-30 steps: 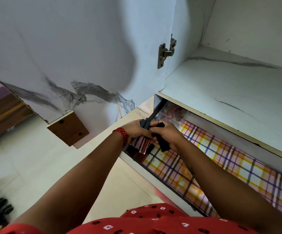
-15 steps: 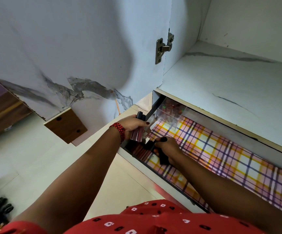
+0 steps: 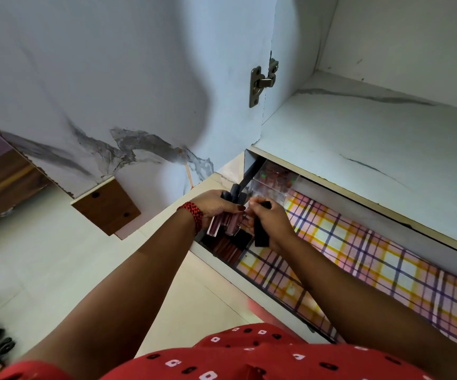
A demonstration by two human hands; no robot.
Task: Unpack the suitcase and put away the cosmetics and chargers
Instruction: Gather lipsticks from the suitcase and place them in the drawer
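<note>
We've left hand [image 3: 216, 205] clamped on pink black-capped gloss tubes [image 3: 215, 225] as stock, right hand [image 3: 272, 220] gripping black rectangular case [image 3: 261, 237], prob for plaid-lined drawer [image 3: 372, 256].

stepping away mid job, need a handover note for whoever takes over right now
Left hand: grips a bunch of pink-bodied, black-capped lip gloss tubes above the left end of the open plaid-lined drawer.
Right hand: holds a black rectangular stick, fingertips near the bunch.
In the drawer: clear acrylic organiser at the back left corner with reddish items inside; dark brown tubes lying at the front left.
Done: some cosmetics stowed.
Left: put away what both hands hold; chargers and suitcase are not in view.
</note>
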